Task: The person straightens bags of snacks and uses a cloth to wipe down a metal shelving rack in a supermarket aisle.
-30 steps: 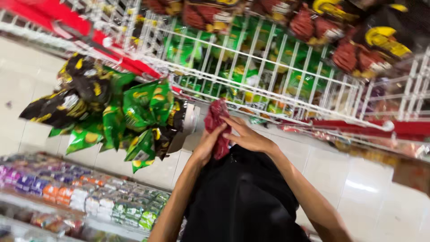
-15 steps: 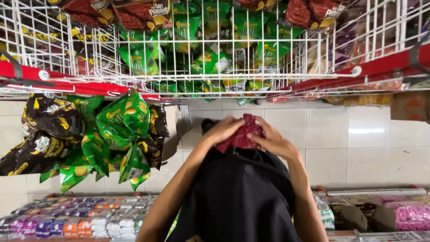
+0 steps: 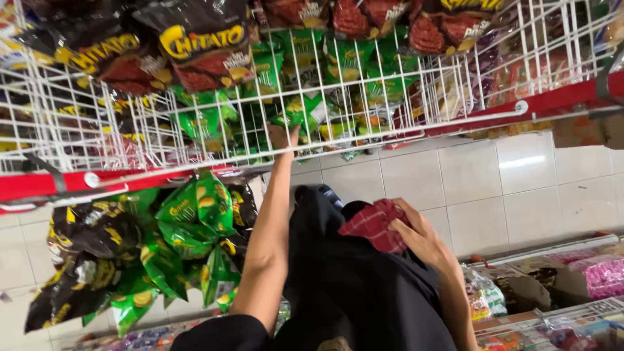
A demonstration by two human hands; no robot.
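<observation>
Pale tiled floor (image 3: 468, 188) lies below a white wire rack with red rails (image 3: 195, 140), which is stuffed with green snack bags (image 3: 305, 107). The left hand (image 3: 284, 135) reaches up, fingers touching the rack's lower wire; its grip cannot be told. The right hand (image 3: 416, 234) clutches a red checked cloth (image 3: 375, 224) against dark clothing. Green and black bags (image 3: 188, 227) hang below the rack.

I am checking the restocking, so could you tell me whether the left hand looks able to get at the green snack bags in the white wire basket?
Probably yes. The left hand is already raised to the white wire basket, fingertips at its front wires beside the green snack bags. Only the wire grid stands between them; the right hand holds a red cloth.
</observation>
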